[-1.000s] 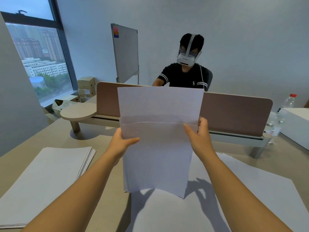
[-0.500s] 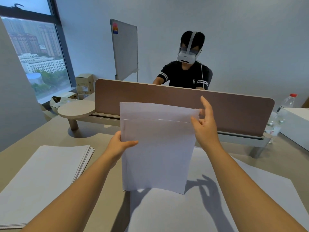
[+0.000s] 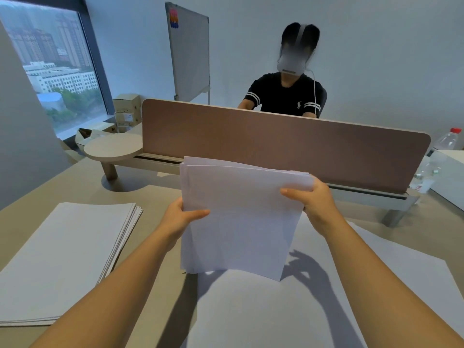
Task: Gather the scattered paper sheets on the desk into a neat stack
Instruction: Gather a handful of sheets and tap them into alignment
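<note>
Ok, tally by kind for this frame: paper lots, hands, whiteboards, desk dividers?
Paper lots: 3 (held bundle, left stack, loose sheets)
Hands: 2 (left hand, right hand, both gripping the bundle)
Whiteboard: 1
Desk divider: 1
Total: 7

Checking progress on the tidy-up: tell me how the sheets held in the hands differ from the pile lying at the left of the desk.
The held white paper sheets are up in the air, tilted, pinched by the left hand and right hand; the thick white paper pile lies flat on the beige desk, untouched. The held bundle looks thinner, its top edges uneven; the pile's edges fan slightly. Both are blank white paper.
</note>
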{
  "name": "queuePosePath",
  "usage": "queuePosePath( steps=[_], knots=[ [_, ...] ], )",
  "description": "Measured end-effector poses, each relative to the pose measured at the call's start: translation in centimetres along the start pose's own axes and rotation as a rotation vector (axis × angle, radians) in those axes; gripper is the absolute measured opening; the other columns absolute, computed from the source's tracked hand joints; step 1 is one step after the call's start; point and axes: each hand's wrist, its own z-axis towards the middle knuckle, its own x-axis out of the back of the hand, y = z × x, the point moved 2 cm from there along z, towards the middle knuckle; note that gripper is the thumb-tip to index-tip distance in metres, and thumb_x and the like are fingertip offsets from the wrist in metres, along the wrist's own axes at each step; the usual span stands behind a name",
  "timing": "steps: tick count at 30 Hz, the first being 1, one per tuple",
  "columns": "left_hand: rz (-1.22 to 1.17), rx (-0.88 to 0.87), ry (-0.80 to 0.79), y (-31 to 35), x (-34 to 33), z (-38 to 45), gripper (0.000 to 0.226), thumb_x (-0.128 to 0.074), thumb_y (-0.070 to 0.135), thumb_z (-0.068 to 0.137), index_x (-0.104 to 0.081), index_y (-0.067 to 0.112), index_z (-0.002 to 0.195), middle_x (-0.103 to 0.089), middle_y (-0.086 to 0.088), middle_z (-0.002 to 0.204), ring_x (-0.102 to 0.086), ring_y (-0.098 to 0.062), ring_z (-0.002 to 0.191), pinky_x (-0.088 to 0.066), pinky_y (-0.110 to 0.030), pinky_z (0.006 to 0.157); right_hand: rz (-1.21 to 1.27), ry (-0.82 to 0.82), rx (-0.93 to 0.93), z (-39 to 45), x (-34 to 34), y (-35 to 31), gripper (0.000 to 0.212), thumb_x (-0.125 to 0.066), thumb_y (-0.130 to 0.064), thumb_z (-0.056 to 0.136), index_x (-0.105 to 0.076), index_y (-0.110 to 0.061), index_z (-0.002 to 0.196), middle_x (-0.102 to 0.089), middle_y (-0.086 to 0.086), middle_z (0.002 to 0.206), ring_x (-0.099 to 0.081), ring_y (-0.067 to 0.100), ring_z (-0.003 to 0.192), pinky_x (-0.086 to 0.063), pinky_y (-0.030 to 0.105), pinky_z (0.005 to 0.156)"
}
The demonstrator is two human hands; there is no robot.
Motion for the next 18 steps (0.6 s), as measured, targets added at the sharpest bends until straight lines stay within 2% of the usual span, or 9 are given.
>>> queuePosePath(
  steps=[2,5,7,10,13,15,18],
  knots=[
    [-0.029,0.027,-0.005,-0.9,-0.1,0.1,0.043,-0.067,0.005,0.079,-0.054,0.006,0.12,-0.064,-0.008,0.108,-0.058,-0.028,0.103,-0.047,-0.04,0.089,0.051,-0.038,-0.151,-0.2,-0.3,2.5,0.032,-0.065,0.002,0.079,-0.058,-0.008,0.108,-0.061,0.01,0.108,-0.057,0.031,0.104,-0.049,0.037,0.086],
    [-0.105,0.063,-0.011,-2.7,-0.5,-0.1,0.041,-0.073,0.001,0.072,-0.06,0.01,0.109,-0.066,-0.004,0.1,-0.06,-0.027,0.1,-0.046,-0.037,0.087,0.059,-0.051,-0.257,-0.9,-1.3,5.2,0.027,-0.065,0.001,0.079,-0.056,-0.009,0.102,-0.06,0.01,0.106,-0.057,0.029,0.098,-0.047,0.041,0.089],
    [-0.153,0.079,0.004,-4.0,-1.1,-0.3,0.039,-0.068,-0.004,0.075,-0.059,0.008,0.111,-0.066,-0.005,0.099,-0.06,-0.027,0.099,-0.046,-0.031,0.081,0.084,-0.059,-0.271,-1.2,-2.0,6.2,0.022,-0.065,0.0,0.08,-0.057,-0.014,0.094,-0.06,0.008,0.101,-0.058,0.025,0.089,-0.046,0.04,0.085],
    [-0.196,0.065,0.047,-4.8,-1.8,-0.6,0.037,-0.064,-0.007,0.078,-0.057,0.005,0.112,-0.064,-0.002,0.095,-0.06,-0.018,0.086,-0.046,-0.023,0.07,0.079,-0.037,-0.249,-1.4,-2.3,6.5,0.021,-0.065,-0.001,0.08,-0.056,-0.019,0.087,-0.059,0.001,0.09,-0.057,0.016,0.079,-0.045,0.036,0.081],
    [-0.196,0.025,0.06,-4.4,-1.5,-0.7,0.039,-0.07,-0.004,0.073,-0.059,0.004,0.109,-0.064,-0.005,0.098,-0.06,-0.013,0.083,-0.045,-0.021,0.069,0.093,-0.007,-0.209,-1.6,-1.5,6.3,0.02,-0.065,0.001,0.08,-0.058,-0.012,0.094,-0.061,0.002,0.09,-0.058,0.018,0.081,-0.045,0.035,0.081],
    [-0.182,0.002,0.062,-4.1,-0.9,-0.9,0.049,-0.075,0.006,0.059,-0.06,0.007,0.106,-0.066,-0.003,0.095,-0.06,-0.015,0.085,-0.045,-0.022,0.069,0.063,-0.033,-0.203,-1.9,-0.9,6.3,0.025,-0.064,0.001,0.08,-0.056,-0.009,0.101,-0.061,0.006,0.098,-0.058,0.023,0.088,-0.046,0.036,0.084],
    [-0.176,0.0,0.027,-3.8,-0.6,-1.2,0.052,-0.069,0.014,0.054,-0.059,0.011,0.104,-0.066,-0.001,0.096,-0.061,-0.019,0.089,-0.047,-0.026,0.071,0.025,-0.096,-0.227,-2.5,-1.1,6.7,0.021,-0.064,0.004,0.079,-0.058,-0.012,0.091,-0.062,0.006,0.093,-0.059,0.021,0.082,-0.046,0.036,0.082]
  ],
)
